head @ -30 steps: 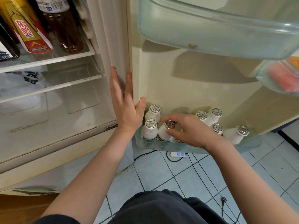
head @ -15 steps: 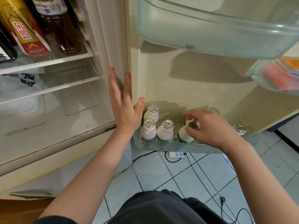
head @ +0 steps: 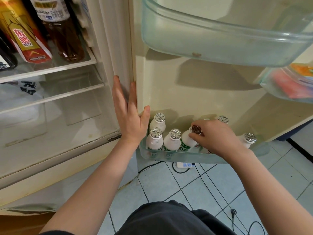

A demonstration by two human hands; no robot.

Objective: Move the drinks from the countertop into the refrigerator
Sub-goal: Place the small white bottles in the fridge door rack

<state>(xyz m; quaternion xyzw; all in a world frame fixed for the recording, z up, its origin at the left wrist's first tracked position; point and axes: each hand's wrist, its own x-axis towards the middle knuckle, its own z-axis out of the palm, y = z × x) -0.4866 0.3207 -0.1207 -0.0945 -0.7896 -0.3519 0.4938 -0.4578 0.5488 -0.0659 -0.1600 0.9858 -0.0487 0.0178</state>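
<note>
I see the refrigerator door [head: 194, 92] standing open, and my first worry sits there. The left hand [head: 128, 119] lies flat with straight fingers along the edge where the door meets the cabinet, thumb on the inner face. If that hand slips, I judge the door may swing and rock everything it carries. Next comes the lower door bin [head: 169, 156], a shallow clear tray already crowded with small white drinks [head: 171, 141]: three stand upright at its left end, and others behind and to the right are partly hidden by the arm. The right hand [head: 215, 138] has its fingers curled round the neck of one tilted bottle [head: 186, 141], pinching just under its foil cap [head: 196, 129], with the base down in the bin, close against an upright neighbour. A shove leftward could topple that row. A lean outward could carry the bottle over the low front wall onto the tile floor [head: 169, 192], where a power strip [head: 185, 165] lies just beneath, and liquid there would be the worst outcome. The smallest risk is the thin foil tearing under the pinch.
</note>
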